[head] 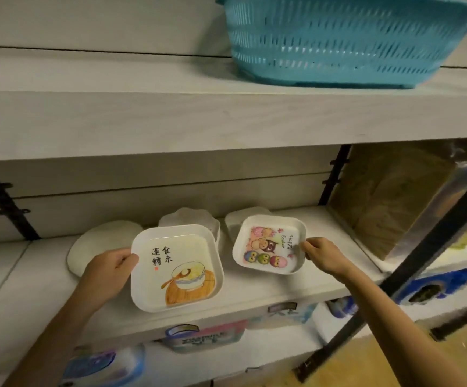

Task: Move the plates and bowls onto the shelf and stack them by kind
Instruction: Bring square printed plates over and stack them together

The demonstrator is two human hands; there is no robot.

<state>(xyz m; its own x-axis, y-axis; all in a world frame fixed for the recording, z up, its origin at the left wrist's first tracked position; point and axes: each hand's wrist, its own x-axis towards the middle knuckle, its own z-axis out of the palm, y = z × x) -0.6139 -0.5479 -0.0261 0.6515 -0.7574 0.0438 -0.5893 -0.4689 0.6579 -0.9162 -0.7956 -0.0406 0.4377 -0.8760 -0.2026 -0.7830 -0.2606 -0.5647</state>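
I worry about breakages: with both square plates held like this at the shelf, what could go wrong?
The left hand grips the large square white plate with the bowl drawing by one rim only, near the front edge of the white shelf; it could slip and fall.
The right hand pinches the smaller square white owl-print plate by one rim; setting it down could knock the white dish behind it.

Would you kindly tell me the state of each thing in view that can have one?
left hand: grips the bowl-picture plate by its left edge.
right hand: pinches the owl plate by its right edge.
bowl-picture plate: held, picture side up.
owl plate: held, picture side up.
round white plate: lying on the lower shelf.
blue basket: upright on the upper shelf.
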